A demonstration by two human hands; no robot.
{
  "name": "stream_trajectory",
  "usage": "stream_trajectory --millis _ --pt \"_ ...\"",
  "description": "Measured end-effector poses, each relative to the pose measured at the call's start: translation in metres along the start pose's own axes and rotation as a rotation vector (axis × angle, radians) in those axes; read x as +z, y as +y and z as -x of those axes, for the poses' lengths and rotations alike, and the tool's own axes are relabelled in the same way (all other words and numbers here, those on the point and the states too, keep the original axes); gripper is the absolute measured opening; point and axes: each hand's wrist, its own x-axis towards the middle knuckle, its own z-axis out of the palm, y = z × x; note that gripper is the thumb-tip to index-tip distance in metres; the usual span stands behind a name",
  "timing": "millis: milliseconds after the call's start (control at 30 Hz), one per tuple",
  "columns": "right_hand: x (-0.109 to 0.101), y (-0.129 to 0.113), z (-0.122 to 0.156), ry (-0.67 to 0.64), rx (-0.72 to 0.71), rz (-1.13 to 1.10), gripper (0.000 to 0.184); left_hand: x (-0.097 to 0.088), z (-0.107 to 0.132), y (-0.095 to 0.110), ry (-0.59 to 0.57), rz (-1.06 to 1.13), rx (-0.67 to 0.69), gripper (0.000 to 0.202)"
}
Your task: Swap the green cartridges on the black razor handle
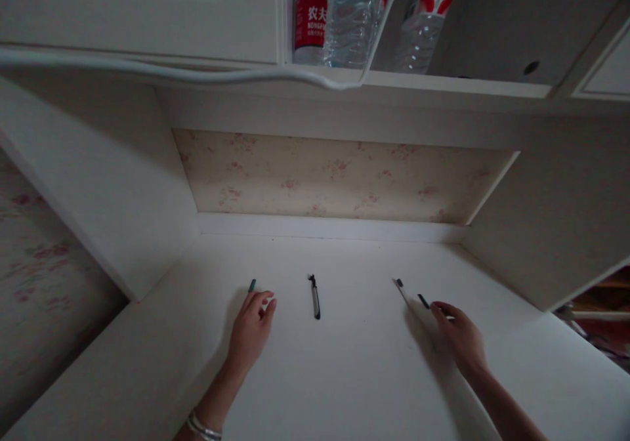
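Observation:
On a white desk (344, 375) lie several pens. My left hand (252, 326) rests palm down with fingers curled over a pen whose green tip (252, 285) sticks out beyond the fingertips. A black pen (314, 296) lies alone between my hands, untouched. My right hand (460, 336) reaches forward, its fingertips pinched on a pen with a dark end (423, 300). Another thin pen (399, 288) lies just left of it on the desk.
The desk sits in a white alcove with a floral back panel (339, 178) and side walls (113, 185). A shelf (443, 83) overhead carries water bottles (352, 14). A floral surface (34, 277) lies at the left, beyond the wall.

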Motion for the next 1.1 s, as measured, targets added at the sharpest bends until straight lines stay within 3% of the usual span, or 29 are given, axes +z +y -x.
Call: stream_trajectory --millis 100,167,367,533,833,1100 --pt "0.002 -0.019 0.021 -0.007 -0.010 -0.122 0.056 -0.017 -0.016 -0.025 0.104 -0.030 -0.063 0.035" --pt "0.007 -0.034 0.038 -0.058 -0.052 -0.201 0.052 -0.029 -0.024 -0.041 0.107 -0.051 -0.090 0.036" --pt "0.043 -0.085 0.097 -0.317 -0.180 -0.503 0.043 -0.056 -0.050 -0.065 -0.191 -0.037 -0.047 0.036" --pt "0.071 -0.115 0.128 -0.421 -0.230 -0.604 0.043 -0.057 -0.069 -0.071 -0.296 -0.005 -0.021 0.038" --pt "0.073 -0.106 0.131 -0.395 -0.288 -0.538 0.042 -0.046 -0.078 -0.075 -0.331 0.046 -0.052 0.039" --pt "0.076 -0.106 0.133 -0.408 -0.287 -0.543 0.045 -0.046 -0.069 -0.067 -0.232 0.072 -0.077 0.042"
